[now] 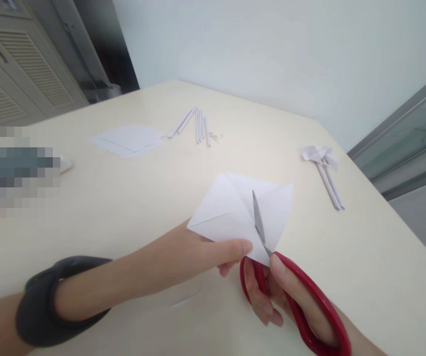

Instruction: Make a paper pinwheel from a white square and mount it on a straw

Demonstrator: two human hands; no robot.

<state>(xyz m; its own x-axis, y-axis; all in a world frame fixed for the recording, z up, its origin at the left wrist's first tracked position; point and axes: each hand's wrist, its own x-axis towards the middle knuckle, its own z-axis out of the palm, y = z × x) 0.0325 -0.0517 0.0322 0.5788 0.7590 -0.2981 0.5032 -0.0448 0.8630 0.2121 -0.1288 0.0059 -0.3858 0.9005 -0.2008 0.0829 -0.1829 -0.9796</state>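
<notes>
My left hand point(201, 254) pinches the near edge of a folded white paper square point(231, 210) and holds it just above the cream table point(124, 207). My right hand point(283, 296) grips red-handled scissors point(302, 301). Their blades point(259, 222) lie across the paper along a crease, almost closed, with the tip near the paper's centre. A black band sits on my left wrist point(50, 299).
A stack of white paper sheets point(129, 140) lies at the back left, with several rolled paper sticks point(196, 126) beside it. Two finished paper pinwheels on sticks point(326, 170) rest at the right. A pixelated area covers the left edge. The table edge runs along the right.
</notes>
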